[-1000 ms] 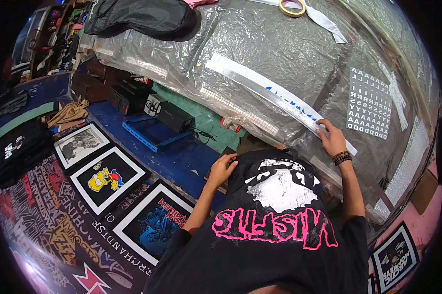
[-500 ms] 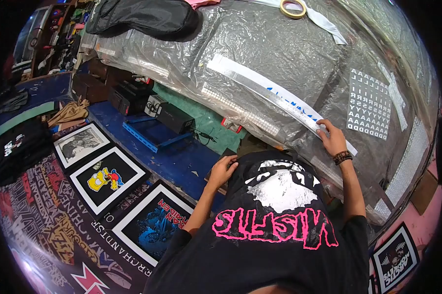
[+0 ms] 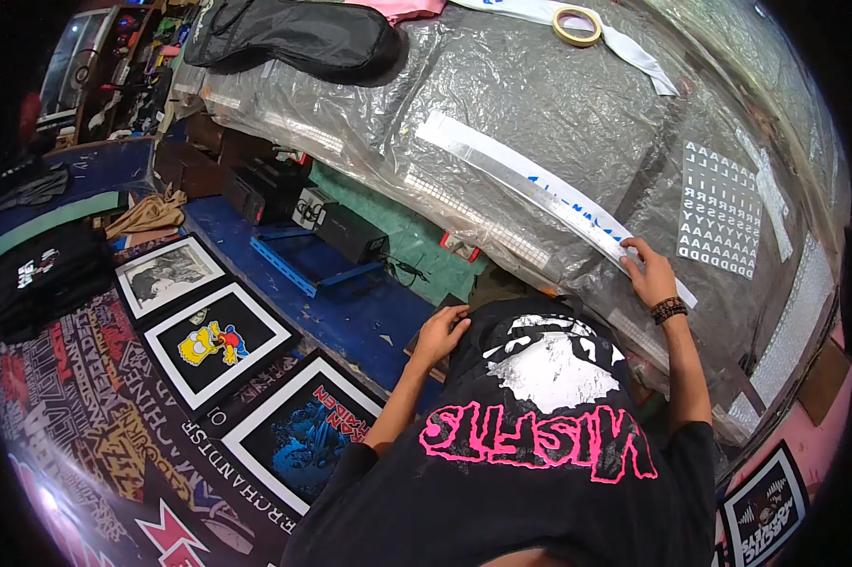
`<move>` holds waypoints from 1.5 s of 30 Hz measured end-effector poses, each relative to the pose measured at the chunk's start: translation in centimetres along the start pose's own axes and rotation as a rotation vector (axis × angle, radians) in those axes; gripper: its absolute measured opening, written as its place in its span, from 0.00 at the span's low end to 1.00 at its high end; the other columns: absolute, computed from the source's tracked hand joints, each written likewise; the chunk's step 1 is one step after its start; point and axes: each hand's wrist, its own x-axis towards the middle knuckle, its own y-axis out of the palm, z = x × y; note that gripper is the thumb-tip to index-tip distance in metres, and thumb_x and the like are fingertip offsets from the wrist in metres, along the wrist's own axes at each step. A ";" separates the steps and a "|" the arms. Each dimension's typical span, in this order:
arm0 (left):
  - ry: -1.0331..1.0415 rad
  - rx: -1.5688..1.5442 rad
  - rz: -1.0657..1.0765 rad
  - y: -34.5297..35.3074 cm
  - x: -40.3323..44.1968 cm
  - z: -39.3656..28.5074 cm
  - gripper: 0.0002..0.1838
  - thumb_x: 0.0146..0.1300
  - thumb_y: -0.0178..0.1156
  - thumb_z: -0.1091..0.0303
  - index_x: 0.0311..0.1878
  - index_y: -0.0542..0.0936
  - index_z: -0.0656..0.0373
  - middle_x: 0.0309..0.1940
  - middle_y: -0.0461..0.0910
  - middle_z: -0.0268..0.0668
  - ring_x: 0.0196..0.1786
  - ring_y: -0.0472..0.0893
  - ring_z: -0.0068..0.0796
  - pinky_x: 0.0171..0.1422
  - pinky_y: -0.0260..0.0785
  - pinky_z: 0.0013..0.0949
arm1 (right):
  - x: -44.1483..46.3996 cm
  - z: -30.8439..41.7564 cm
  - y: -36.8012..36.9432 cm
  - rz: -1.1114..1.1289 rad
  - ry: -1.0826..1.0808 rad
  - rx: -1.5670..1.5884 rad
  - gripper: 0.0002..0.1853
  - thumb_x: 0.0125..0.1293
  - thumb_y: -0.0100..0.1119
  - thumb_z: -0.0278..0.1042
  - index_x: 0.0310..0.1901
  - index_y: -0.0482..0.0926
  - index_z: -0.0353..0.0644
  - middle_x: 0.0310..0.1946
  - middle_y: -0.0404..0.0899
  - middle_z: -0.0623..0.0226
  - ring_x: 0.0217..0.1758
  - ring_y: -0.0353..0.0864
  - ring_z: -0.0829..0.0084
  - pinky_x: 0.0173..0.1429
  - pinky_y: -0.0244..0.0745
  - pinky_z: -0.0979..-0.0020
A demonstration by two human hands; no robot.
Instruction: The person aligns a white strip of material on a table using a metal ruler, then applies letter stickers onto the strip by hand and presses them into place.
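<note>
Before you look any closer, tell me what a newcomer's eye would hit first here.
The upside-down pink MISFITS lettering on the black T-shirt, bottom centre, would likely grab the eye first. Next comes the long white strip with blue writing on the plastic-covered surface above, the right hand near its lower-right end. At lower left, the yellow cartoon print stands out beside the Iron Maiden print.

This was a workshop that looked like a shop too. A big table (image 3: 549, 104) under clear plastic (image 3: 501, 80) had tape (image 3: 560, 34) on the far side, a long strip (image 3: 487, 161) in the middle and a letter sheet (image 3: 719, 213) on the right. On the near left were pictures (image 3: 196, 347) and a banner (image 3: 142, 454) with "ERCHANDISE" on it.
</note>
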 end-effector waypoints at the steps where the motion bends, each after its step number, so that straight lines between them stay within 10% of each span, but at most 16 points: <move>1: 0.000 -0.007 0.001 0.0 0.0 0.0 0.19 0.70 0.64 0.61 0.60 0.82 0.58 0.47 0.85 0.42 0.51 0.86 0.41 0.57 0.77 0.39 | 0.0 0.1 0.0 -0.001 0.000 0.003 0.16 0.70 0.64 0.42 0.57 0.79 0.57 0.44 0.86 0.45 0.52 0.85 0.44 0.53 0.78 0.52; 13: -0.013 0.001 0.002 0.0 -0.3 -0.2 0.19 0.70 0.64 0.61 0.61 0.82 0.58 0.47 0.85 0.41 0.51 0.86 0.40 0.57 0.77 0.37 | -0.4 0.5 -1.0 0.004 0.002 0.021 0.16 0.71 0.63 0.43 0.58 0.80 0.56 0.46 0.86 0.47 0.51 0.86 0.45 0.54 0.78 0.52; 21: -0.015 0.010 0.014 0.0 -0.1 0.1 0.19 0.70 0.64 0.60 0.61 0.82 0.57 0.47 0.85 0.41 0.51 0.86 0.40 0.57 0.76 0.38 | -1.8 0.3 -2.6 -0.031 -0.133 0.335 0.14 0.70 0.65 0.31 0.55 0.81 0.44 0.28 0.79 0.62 0.30 0.71 0.74 0.39 0.70 0.70; 33: -0.028 0.023 0.016 -0.2 0.3 -0.3 0.19 0.70 0.64 0.60 0.61 0.82 0.58 0.49 0.85 0.41 0.52 0.86 0.40 0.58 0.77 0.38 | -1.2 0.3 -1.3 -0.004 -0.009 0.072 0.16 0.70 0.64 0.41 0.57 0.81 0.53 0.41 0.85 0.45 0.47 0.85 0.46 0.50 0.77 0.54; 45: -0.026 0.000 0.013 0.0 0.3 0.0 0.20 0.70 0.63 0.60 0.61 0.82 0.59 0.49 0.86 0.42 0.53 0.86 0.41 0.58 0.76 0.38 | -0.4 -0.7 -0.1 -0.031 -0.036 0.006 0.16 0.71 0.63 0.43 0.58 0.79 0.56 0.44 0.86 0.46 0.51 0.85 0.45 0.52 0.78 0.52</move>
